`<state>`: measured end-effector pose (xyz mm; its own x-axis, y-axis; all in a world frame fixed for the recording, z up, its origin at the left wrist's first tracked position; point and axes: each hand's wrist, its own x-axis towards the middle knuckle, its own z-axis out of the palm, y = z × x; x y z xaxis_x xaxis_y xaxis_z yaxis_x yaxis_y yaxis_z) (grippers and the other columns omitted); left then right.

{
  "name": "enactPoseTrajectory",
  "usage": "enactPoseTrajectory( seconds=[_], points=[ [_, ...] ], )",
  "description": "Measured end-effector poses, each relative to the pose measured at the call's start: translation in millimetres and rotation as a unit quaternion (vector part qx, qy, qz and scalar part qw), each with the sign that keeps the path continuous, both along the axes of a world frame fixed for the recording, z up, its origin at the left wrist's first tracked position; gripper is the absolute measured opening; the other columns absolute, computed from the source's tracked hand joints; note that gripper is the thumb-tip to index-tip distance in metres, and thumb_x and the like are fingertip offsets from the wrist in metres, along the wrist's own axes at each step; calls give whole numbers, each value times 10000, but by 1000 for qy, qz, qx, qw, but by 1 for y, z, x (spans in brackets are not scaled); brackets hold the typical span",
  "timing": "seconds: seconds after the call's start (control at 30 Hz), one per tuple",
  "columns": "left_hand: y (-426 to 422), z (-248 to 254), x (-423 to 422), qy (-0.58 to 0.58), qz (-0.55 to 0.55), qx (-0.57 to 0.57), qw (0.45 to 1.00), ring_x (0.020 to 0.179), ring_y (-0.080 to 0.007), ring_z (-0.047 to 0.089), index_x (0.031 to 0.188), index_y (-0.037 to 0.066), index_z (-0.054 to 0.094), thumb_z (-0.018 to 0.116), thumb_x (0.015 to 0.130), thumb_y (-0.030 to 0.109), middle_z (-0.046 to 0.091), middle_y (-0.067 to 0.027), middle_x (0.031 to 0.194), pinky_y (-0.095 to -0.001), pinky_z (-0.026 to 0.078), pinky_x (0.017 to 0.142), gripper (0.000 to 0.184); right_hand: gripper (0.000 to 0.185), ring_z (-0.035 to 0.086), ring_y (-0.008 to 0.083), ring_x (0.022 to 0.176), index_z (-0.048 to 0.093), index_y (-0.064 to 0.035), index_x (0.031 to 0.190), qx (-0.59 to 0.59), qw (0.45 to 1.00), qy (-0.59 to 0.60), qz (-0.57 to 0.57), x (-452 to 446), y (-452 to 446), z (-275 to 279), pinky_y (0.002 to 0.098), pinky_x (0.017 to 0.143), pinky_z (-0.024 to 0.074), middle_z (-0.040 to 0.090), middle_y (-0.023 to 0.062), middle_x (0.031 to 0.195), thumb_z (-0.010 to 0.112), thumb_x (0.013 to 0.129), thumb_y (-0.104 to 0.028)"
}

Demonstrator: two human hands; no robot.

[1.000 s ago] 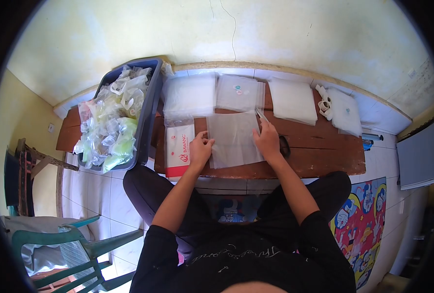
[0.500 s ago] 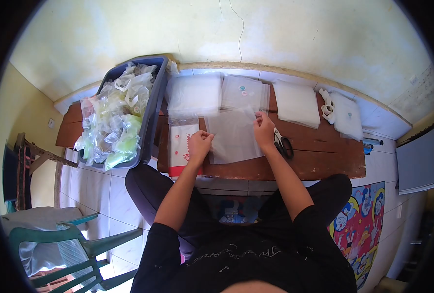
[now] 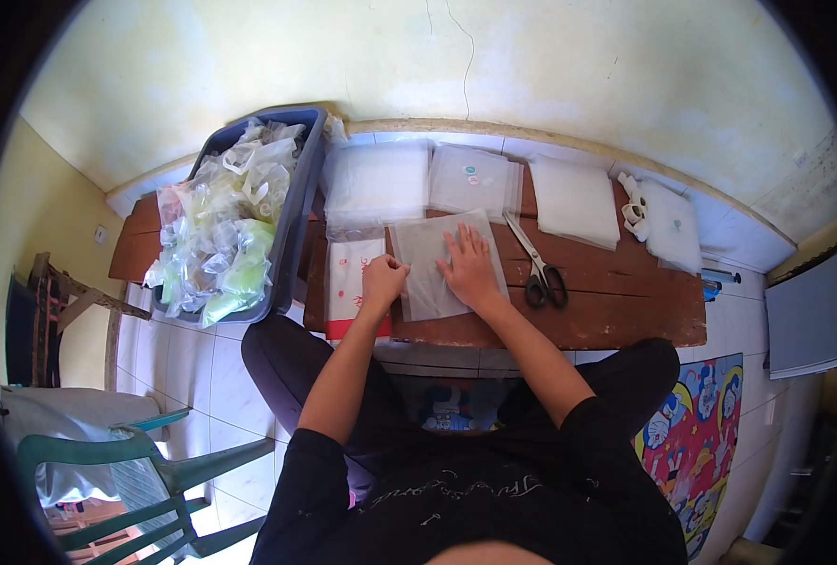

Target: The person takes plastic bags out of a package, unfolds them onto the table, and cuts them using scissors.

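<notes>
A clear plastic bag (image 3: 428,247) lies flat on the wooden bench in front of me. My right hand (image 3: 470,273) rests palm down on it, fingers spread. At the bag's left edge, my left hand (image 3: 386,282) is closed with its fingertips pinched together; what they hold, if anything, is hidden. Below that hand is a white and red printed packet (image 3: 346,292). Black-handled scissors (image 3: 538,268) lie to the right of the bag, their blades partly spread and pointing toward the wall.
A blue-grey tub (image 3: 293,226) full of crumpled plastic bags stands at the bench's left. Stacks of clear plastic bags (image 3: 376,179) line the back, with another stack (image 3: 574,202) and a wrapped bundle (image 3: 673,221) to the right. A green chair (image 3: 145,471) stands at lower left.
My right hand has let go of the bag's right edge and moved left and down, now flat on the bag. The scissors show fully. My left hand has barely moved.
</notes>
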<state>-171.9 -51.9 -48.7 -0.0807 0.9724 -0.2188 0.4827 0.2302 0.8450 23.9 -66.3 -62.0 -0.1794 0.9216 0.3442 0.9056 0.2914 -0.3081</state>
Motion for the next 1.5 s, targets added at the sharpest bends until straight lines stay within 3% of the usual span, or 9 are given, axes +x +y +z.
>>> enactPoseTrajectory(
  seconds=[0.27, 0.53, 1.27, 1.5],
  points=[
    [-1, 6, 0, -10, 10, -17, 1000, 496, -206, 660, 805, -26, 628, 695, 808, 158, 667, -135, 652, -318, 535, 522, 196, 560, 288, 374, 1405, 456, -93, 1402, -30, 999, -32, -4, 4, -3, -6, 514, 1156, 183, 352, 213, 1495, 481, 950, -422],
    [-5, 18, 3, -65, 14, -32, 997, 506, -194, 666, 817, -43, 615, 670, 844, 137, 662, -126, 651, -283, 513, 423, 190, 561, 295, 356, 1407, 459, -93, 1403, -28, 999, -33, -3, 10, -5, -5, 508, 1159, 176, 366, 196, 1492, 466, 953, -427],
    [0, 2, -1, -43, 10, -25, 999, 495, -213, 665, 838, -47, 634, 680, 826, 169, 663, -134, 664, -305, 526, 443, 221, 548, 330, 363, 1382, 483, -89, 1382, 12, 999, -34, -6, 3, -6, -9, 513, 1148, 202, 393, 194, 1474, 493, 940, -413],
    [2, -3, -1, -28, 3, -29, 999, 525, -228, 673, 809, -35, 646, 684, 812, 165, 678, -156, 693, -325, 534, 507, 204, 547, 320, 385, 1380, 492, -79, 1364, -7, 1000, -27, 3, -3, -5, -1, 537, 1142, 197, 387, 212, 1466, 535, 920, -395]
  ],
)
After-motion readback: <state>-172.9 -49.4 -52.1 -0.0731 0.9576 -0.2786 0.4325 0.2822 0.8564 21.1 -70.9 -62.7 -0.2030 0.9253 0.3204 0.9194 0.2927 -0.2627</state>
